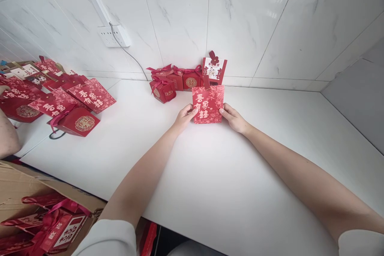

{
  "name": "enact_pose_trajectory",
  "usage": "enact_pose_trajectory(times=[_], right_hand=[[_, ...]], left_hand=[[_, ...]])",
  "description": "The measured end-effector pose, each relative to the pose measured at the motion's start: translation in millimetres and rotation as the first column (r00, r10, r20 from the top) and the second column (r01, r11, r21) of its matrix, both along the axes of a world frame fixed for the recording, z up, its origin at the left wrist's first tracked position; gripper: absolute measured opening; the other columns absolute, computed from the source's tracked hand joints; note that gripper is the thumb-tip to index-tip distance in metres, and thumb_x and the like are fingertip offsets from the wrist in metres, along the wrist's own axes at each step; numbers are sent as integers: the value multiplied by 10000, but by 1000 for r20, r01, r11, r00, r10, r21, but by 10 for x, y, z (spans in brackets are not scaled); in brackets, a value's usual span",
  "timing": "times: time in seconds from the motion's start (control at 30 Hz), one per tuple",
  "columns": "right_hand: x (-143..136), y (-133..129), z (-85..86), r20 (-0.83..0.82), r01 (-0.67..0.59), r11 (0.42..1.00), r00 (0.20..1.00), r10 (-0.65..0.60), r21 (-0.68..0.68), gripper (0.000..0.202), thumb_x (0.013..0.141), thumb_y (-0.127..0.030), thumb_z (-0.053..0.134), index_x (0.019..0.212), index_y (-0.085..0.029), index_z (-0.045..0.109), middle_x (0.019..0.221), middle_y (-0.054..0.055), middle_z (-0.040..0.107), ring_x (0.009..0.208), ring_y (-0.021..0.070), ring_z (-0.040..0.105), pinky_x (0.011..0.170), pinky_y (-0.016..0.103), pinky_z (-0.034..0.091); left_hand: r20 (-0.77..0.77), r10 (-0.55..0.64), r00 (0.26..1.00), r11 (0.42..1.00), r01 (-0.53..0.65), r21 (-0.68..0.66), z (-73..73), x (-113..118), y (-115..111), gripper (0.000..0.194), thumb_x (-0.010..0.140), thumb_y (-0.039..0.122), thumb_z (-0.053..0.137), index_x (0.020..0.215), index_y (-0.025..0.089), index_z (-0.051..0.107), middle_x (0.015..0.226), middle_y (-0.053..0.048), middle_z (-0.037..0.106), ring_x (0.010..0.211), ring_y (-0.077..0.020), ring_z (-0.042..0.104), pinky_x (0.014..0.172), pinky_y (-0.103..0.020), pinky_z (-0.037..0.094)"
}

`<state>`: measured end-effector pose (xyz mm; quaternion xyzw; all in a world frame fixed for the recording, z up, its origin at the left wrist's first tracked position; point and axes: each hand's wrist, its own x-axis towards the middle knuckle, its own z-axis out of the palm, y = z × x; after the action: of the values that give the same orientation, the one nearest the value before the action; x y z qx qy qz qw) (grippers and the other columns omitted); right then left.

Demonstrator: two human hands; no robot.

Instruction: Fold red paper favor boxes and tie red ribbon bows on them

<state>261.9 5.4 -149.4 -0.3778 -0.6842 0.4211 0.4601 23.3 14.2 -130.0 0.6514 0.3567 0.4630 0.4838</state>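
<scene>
A red gift bag (pixel 209 102) with pale Chinese characters and a floral pattern stands upright on the white table, its front facing me. My left hand (pixel 185 117) grips its left side, thumb on the front. On the opposite side my right hand (pixel 233 117) holds it the same way; the fingers of both hands are partly hidden behind it. Right behind it stands another gift bag (pixel 215 68) with a white panel, a printed couple and a dark red flower on top. Small red boxes (pixel 192 81) tied with ribbons sit just to the left, against the wall.
Several red gift bags (pixel 93 95) and a ribboned red box (pixel 78 122) crowd the table's left side. Another person's arm (pixel 7 136) reaches in there. A cardboard box (pixel 21 180) of red packages stands below the table edge. A socket strip (pixel 114 36) with a cable is on the wall.
</scene>
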Motion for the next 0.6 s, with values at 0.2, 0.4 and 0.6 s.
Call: enact_pose_trajectory(times=[0.2,0.4,0.6], right_hand=[[5,-17,21,69,10,997,998,-15,75,406,920,-612,428,962,-226,545,1078,62,623,1041,226,567,972,376,440],[-4,-34,22,122,26,988,991,-45,150,405,957,-561,390,1081,-236,597,1177,83,623,1145,249,553,1016,398,423],[-9,-52,17,222,40,966,970,-99,255,415,970,-553,356,1057,-253,630,1270,88,574,1223,250,514,1077,413,384]], left_hand=[[11,0,1000,1000,0,-7,-9,-7,14,330,835,495,623,895,171,602,932,-21,626,893,-152,570,871,-277,443],[16,-15,1000,1000,15,-24,-27,-19,28,323,839,489,618,906,174,592,962,-29,637,911,-156,579,886,-287,448],[5,85,996,996,-85,19,-126,6,96,376,826,547,602,904,183,557,965,-40,639,938,-165,582,862,-275,450]])
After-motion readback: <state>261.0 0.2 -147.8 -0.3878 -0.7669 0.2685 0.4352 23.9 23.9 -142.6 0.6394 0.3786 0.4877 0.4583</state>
